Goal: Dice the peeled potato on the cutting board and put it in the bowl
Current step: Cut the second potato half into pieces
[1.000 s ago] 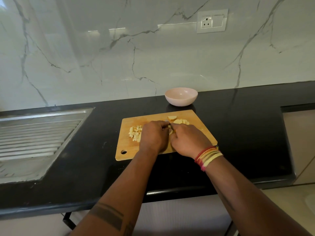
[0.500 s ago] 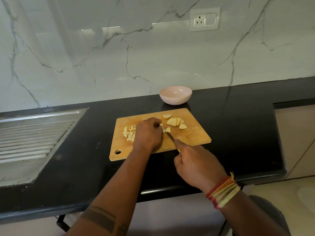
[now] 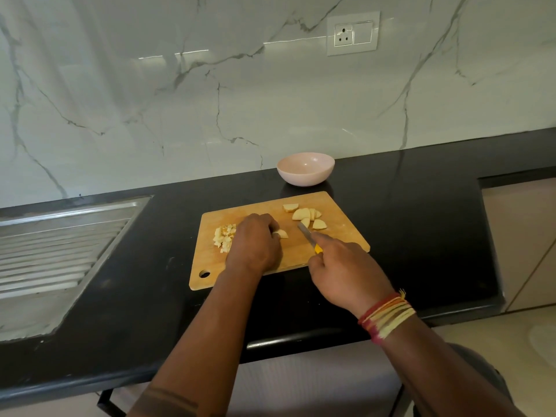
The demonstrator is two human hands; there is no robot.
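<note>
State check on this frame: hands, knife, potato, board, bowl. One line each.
left hand: holds a potato piece on the board
right hand: grips the knife
knife: blade tip over the board, not in a cut
diced pile: on the board's left
potato slices: uncut, far right
cutting board: flat on the counter
bowl: upright, empty

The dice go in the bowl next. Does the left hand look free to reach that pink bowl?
Probably not yet: the left hand holds a potato piece on the cutting board. The path to the pink bowl looks unobstructed.
</note>
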